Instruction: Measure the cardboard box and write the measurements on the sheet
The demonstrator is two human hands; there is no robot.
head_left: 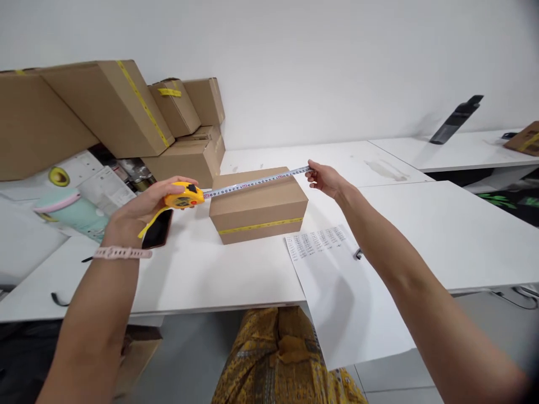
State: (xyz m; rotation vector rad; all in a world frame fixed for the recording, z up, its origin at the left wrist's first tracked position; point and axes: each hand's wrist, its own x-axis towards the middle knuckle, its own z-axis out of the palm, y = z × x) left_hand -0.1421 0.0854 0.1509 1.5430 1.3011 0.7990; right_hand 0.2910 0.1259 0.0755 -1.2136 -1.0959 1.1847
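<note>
A yellow tape measure sits in my left hand, its fingers wrapped round the case. The measuring blade is drawn out across the top of a brown cardboard box that has a yellow tape strip along its front side. My right hand pinches the free end of the blade just beyond the box's right side. From the tape measure's case hangs a yellow strap. Partly behind my left wrist, a dark phone-like object lies on the table.
Cardboard boxes are stacked at the left back. A mint-green cup-like object lies near them. A large paper sheet with handwritten rows overhangs the white table's front edge. A dark bottle stands at the back right.
</note>
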